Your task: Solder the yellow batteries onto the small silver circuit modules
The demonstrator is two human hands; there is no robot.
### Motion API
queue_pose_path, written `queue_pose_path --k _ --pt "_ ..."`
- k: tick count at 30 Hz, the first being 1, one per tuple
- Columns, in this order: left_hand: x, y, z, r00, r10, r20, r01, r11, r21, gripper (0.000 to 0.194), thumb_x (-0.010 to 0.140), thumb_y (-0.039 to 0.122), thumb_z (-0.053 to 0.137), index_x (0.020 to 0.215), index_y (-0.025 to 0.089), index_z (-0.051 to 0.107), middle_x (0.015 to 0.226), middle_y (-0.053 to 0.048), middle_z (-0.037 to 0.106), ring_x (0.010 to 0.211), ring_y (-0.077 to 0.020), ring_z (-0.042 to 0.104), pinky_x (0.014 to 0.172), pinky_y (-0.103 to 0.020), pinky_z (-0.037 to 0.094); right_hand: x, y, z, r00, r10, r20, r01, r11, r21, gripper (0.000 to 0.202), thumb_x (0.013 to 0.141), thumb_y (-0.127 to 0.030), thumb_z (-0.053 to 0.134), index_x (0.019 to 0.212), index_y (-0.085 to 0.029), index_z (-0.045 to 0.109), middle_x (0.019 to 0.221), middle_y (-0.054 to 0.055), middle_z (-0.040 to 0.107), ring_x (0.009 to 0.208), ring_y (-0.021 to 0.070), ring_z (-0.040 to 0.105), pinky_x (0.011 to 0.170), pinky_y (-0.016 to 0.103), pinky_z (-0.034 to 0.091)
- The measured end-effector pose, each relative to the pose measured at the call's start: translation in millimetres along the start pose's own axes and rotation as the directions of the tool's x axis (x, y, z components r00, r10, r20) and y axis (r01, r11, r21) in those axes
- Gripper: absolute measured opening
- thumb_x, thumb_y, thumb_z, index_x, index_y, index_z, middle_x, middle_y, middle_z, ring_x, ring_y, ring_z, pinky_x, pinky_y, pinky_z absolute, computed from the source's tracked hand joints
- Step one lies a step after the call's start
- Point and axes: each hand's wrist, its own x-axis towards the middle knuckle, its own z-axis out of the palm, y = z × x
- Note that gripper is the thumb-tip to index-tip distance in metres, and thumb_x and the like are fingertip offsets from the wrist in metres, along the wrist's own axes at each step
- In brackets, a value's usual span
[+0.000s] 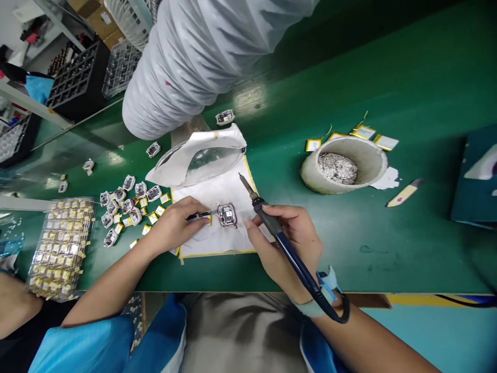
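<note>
In my right hand [289, 246] is a soldering iron [285, 248], its tip pointing up and left over the white sheet [209, 246]. My left hand [176, 225] pinches dark tweezers [200, 214] whose points reach the left edge of a small square device with an exposed circuit board [227, 214]. That device lies flat on the sheet, between my hands. A small yellow-edged battery [210, 219] sits just beside my left fingertips, partly covered by them. The iron's tip is apart from the board.
A grey ventilation hose [182, 67] with a clear-windowed hood [213, 155] hangs behind the sheet. Rightward stand a pot of metallic scraps [306, 173], batteries [363, 131] and a knife [404, 194]. Leftward lie several open devices [140, 190] and a battery tray [58, 243]. Another person's arm [17, 305] shows far left.
</note>
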Motion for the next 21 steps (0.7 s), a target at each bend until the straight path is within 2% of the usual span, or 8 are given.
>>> queue_pose_path --k 4,7,9,11,14,16,19,21 --pt "-4 6 4.0 0.984 0.103 -0.143 -0.102 0.995 0.015 0.02 0.112 0.032 0.066 0.124 0.022 0.078 0.109 -0.009 0.074 0.096 -0.0203 0.073 0.077 -0.033 0.062 0 0 -1 0.996 -0.083 -0.016 0.082 0.996 -0.039 0.021 0.093 -0.028 0.089 0.1 -0.028 0.07 0.093 -0.001 0.081 0.078 0.0198 0.08 0.072 0.032 0.066" --pt "0 6 7.4 0.919 0.229 -0.32 -0.232 0.972 0.026 0.028 0.117 0.031 0.053 0.126 0.02 0.078 0.113 -0.012 0.074 0.107 -0.0239 0.073 0.089 -0.041 0.065 -1 -1 -2 0.994 -0.107 0.007 0.107 0.993 -0.056 0.021 0.093 -0.022 0.086 0.094 -0.029 0.066 0.087 -0.002 0.076 0.077 0.0194 0.078 0.07 0.031 0.063" --pt "6 2 12.5 0.873 0.261 -0.412 -0.263 0.963 0.053 0.029 0.117 0.031 0.055 0.134 0.021 0.077 0.117 -0.012 0.076 0.111 -0.0238 0.075 0.091 -0.041 0.066 -2 -1 -3 0.993 -0.113 0.033 0.115 0.991 -0.061 0.02 0.094 -0.021 0.083 0.094 -0.029 0.065 0.085 -0.002 0.074 0.081 0.0203 0.079 0.071 0.031 0.064" --pt "9 -4 19.6 0.866 0.252 -0.432 -0.246 0.967 0.07 0.026 0.115 0.027 0.061 0.136 0.021 0.076 0.117 -0.011 0.08 0.109 -0.0215 0.078 0.089 -0.038 0.067 -2 0 -3 0.99 -0.127 0.053 0.13 0.989 -0.064 0.019 0.095 -0.021 0.082 0.094 -0.029 0.065 0.081 -0.003 0.072 0.085 0.0211 0.079 0.083 0.036 0.068" --pt "10 -8 30.3 0.865 0.222 -0.449 -0.199 0.975 0.099 0.013 0.109 0.02 0.073 0.12 0.02 0.079 0.111 -0.008 0.085 0.103 -0.0194 0.083 0.087 -0.033 0.069 -2 0 -3 0.986 -0.152 0.072 0.158 0.984 -0.08 0.021 0.095 -0.019 0.083 0.095 -0.029 0.064 0.078 -0.005 0.07 0.076 0.0188 0.075 0.108 0.048 0.068" --pt "9 -6 35.4 0.844 0.187 -0.502 -0.168 0.982 0.084 0.005 0.104 0.019 0.079 0.1 0.02 0.079 0.106 -0.005 0.087 0.098 -0.018 0.085 0.083 -0.029 0.07 -2 -1 -3 0.982 -0.161 0.094 0.17 0.981 -0.091 0.022 0.095 -0.017 0.082 0.095 -0.029 0.063 0.079 -0.006 0.071 0.068 0.0171 0.071 0.115 0.054 0.065" --pt "11 0 40.6 0.828 0.141 -0.542 -0.144 0.989 0.038 0.034 0.101 0.019 0.082 0.071 0.019 0.067 0.102 -0.004 0.088 0.09 -0.0155 0.086 0.074 -0.023 0.067 -2 -2 -3 0.981 -0.156 0.113 0.168 0.98 -0.108 0.022 0.094 -0.016 0.082 0.095 -0.029 0.064 0.078 -0.006 0.072 0.066 0.017 0.07 0.114 0.055 0.066" --pt "14 1 43.3 0.833 0.116 -0.54 -0.121 0.992 0.026 0.039 0.101 0.022 0.083 0.067 0.019 0.064 0.1 -0.004 0.089 0.081 -0.0135 0.085 0.067 -0.021 0.064 -2 -2 -3 0.983 -0.152 0.107 0.164 0.98 -0.114 0.022 0.094 -0.017 0.082 0.095 -0.029 0.063 0.077 -0.006 0.071 0.07 0.0181 0.073 0.113 0.055 0.067"
